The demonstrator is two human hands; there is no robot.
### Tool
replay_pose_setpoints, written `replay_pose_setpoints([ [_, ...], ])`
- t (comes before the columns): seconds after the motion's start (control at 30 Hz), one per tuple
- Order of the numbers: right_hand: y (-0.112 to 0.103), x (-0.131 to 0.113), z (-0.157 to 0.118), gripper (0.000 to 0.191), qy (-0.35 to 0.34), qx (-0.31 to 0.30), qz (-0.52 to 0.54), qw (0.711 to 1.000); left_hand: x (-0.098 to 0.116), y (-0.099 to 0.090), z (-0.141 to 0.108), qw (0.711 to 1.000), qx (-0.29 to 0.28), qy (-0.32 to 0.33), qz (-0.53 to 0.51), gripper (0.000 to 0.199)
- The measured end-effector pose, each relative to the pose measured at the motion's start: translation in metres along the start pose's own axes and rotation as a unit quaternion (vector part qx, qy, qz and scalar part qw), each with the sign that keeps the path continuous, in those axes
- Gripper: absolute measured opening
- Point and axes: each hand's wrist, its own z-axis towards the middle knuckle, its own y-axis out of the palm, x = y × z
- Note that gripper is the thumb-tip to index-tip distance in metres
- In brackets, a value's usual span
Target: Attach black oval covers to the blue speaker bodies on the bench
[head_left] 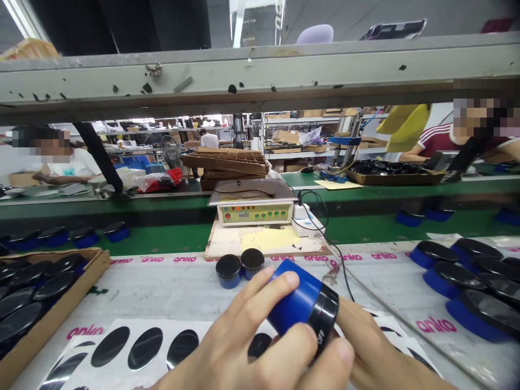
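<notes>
Blue cylinder [298, 300] marked "OFF" on its black band, gripped between left hand [260, 346] and right hand [374, 346].
Pink "anko" print repeats across the white work surface [162, 292] beneath; sheet of black ovals [134, 346] lies near the left hand.

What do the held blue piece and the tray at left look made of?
Blue piece: probably plastic, satin blue with a glossy black end that catches light. Tray: likely cardboard, matte brown with thin, folded-looking walls.
</notes>
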Motion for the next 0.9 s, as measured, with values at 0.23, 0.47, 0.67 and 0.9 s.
replay_pose_setpoints([
  [0.23,0.0,0.002,-0.007,0.015,-0.006,-0.007,-0.043,0.999,-0.007,-0.001,0.01,0.997,0.022,0.054,0.04,0.019],
  [0.47,-0.002,0.017,-0.028,0.022,0.004,0.009,-0.079,0.997,-0.012,0.029,0.002,0.996,0.045,0.006,-0.083,0.014],
  [0.67,-0.01,0.034,-0.049,0.022,0.076,-0.014,-0.058,0.995,-0.013,0.057,0.001,0.986,0.039,-0.016,-0.159,0.048],
  [0.9,-0.024,0.033,-0.062,0.027,0.055,0.005,-0.134,0.989,-0.008,0.053,0.021,0.979,-0.064,-0.04,-0.191,0.084],
])
